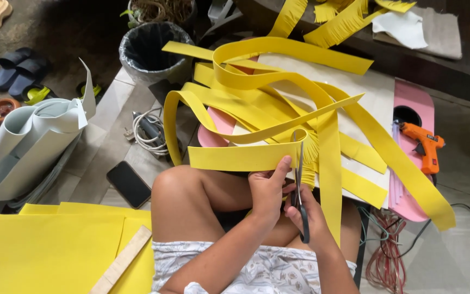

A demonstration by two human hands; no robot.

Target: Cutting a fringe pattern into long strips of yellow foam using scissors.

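Observation:
My left hand (266,190) pinches the lower edge of a long yellow foam strip (235,157) held flat above my knee. My right hand (308,215) grips black-handled scissors (299,179) whose blades point up into the strip's right end. To the right of the blades the strip is cut into a fine fringe (310,158). Many more yellow strips (278,81) loop and pile over a low pink table (412,103) in front of me.
An orange glue gun (425,147) lies on the pink table. A black phone (129,184) and a coiled white cable (149,133) lie on the floor at left. Yellow sheets (44,250), a wooden ruler (121,261), white foam rolls (28,141), a lined bin (150,51).

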